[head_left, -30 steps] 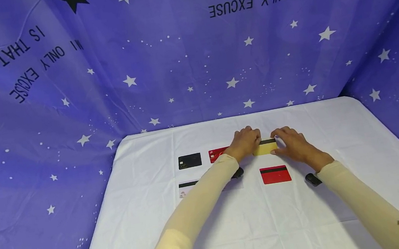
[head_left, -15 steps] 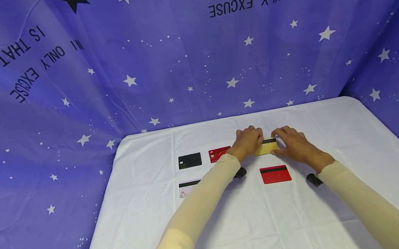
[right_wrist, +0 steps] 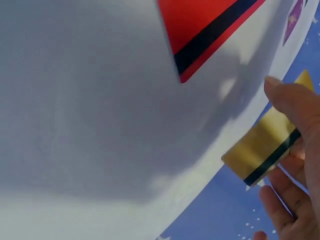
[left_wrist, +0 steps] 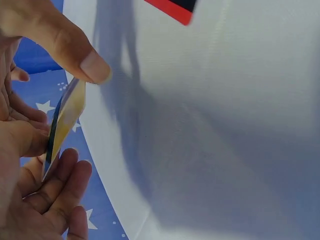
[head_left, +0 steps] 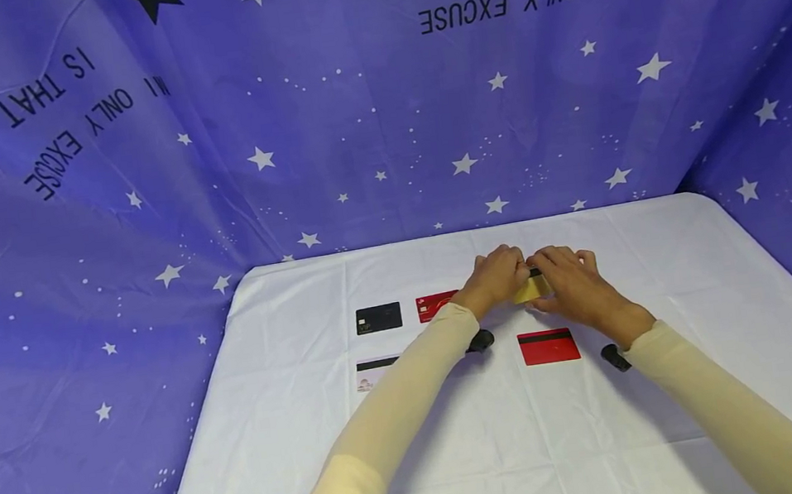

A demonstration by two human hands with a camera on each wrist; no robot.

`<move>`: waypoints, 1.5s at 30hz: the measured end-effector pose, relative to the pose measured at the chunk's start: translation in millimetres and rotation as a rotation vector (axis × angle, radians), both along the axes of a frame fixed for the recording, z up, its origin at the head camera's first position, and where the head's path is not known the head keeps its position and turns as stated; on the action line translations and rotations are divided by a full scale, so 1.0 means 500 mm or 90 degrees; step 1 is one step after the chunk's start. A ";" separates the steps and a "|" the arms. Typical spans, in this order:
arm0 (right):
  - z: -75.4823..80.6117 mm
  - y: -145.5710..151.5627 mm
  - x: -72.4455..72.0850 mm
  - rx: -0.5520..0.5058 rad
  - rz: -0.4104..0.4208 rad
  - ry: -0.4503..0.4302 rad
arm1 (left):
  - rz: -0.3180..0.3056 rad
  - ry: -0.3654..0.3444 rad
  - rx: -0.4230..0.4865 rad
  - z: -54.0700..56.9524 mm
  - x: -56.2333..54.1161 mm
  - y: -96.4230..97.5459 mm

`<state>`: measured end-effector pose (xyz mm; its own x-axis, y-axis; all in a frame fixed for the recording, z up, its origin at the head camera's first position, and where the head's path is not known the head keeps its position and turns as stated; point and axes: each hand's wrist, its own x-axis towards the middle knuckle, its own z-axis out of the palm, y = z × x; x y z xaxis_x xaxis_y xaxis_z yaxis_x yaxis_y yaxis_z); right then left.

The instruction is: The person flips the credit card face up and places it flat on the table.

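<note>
Both hands hold a gold bank card (head_left: 532, 287) with a dark magnetic stripe along its far edge. My left hand (head_left: 496, 280) pinches its left end, and that end is hidden from above. My right hand (head_left: 576, 287) reaches around the right end, thumb at the near edge and fingers by the striped edge. The right wrist view shows the right thumb (right_wrist: 290, 100) lying across the gold card (right_wrist: 260, 150). In the left wrist view the gold card (left_wrist: 67, 117) is seen nearly edge-on, tilted. Just nearer lies a red bank card (head_left: 549, 348), stripe side up.
A black VIP card (head_left: 379, 318) and a red chip card (head_left: 436, 307) lie left of the hands on the white cloth (head_left: 527, 447). A pale striped card (head_left: 377, 374) is partly covered by the left sleeve (head_left: 389, 423). A purple starry curtain (head_left: 379, 116) rises behind.
My right hand has moved left along the gold card and now covers more of it, close to the left hand. The left hand has shifted slightly right, and the card has tilted.
</note>
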<state>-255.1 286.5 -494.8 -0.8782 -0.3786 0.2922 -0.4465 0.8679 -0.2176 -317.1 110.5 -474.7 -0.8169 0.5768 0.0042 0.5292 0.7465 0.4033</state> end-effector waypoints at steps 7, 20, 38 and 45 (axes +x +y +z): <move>0.022 -0.003 -0.001 -0.011 -0.020 -0.058 | 0.009 -0.080 0.112 0.009 -0.006 -0.016; 0.042 0.016 -0.015 -0.225 0.006 -0.139 | -0.037 -0.237 0.211 0.003 -0.033 -0.067; 0.055 0.025 -0.021 -0.335 0.016 -0.240 | -0.127 -0.237 0.154 -0.001 -0.033 -0.074; 0.060 0.033 -0.022 -0.323 -0.008 -0.248 | -0.110 -0.197 0.133 -0.003 -0.030 -0.082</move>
